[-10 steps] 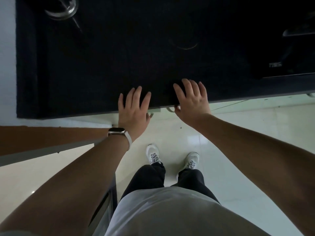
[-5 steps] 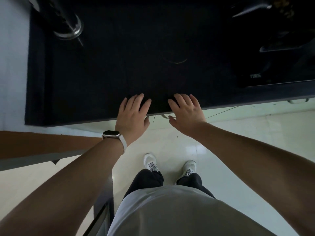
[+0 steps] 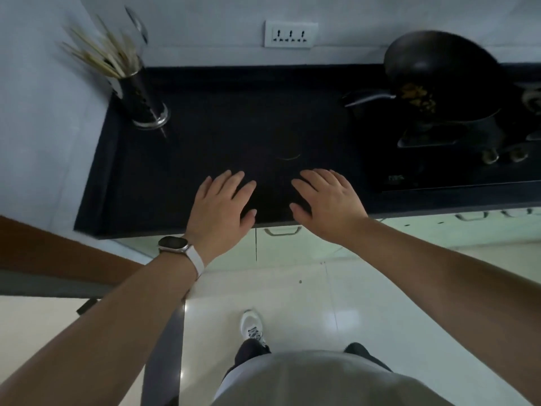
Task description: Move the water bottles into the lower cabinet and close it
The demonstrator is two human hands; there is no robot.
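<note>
Both my hands hover palm down over the front edge of a dark countertop (image 3: 205,148). My left hand (image 3: 221,206), with a white watch on its wrist, is flat with fingers apart and holds nothing. My right hand (image 3: 328,200) is likewise spread and empty. Below the counter edge I see pale lower cabinet doors (image 3: 292,247), which look shut, with a metal handle (image 3: 282,230) between my hands. No water bottle is in view.
A metal holder of chopsticks (image 3: 140,95) stands at the counter's back left. A black wok (image 3: 445,74) with food sits on a stove at the right. A wall socket (image 3: 291,34) is behind. Glossy floor and my shoes lie below.
The view has tilted up, bringing the back wall, chopsticks and wok into sight. Both hands have stayed flat near the counter edge, moving slightly further over the countertop.
</note>
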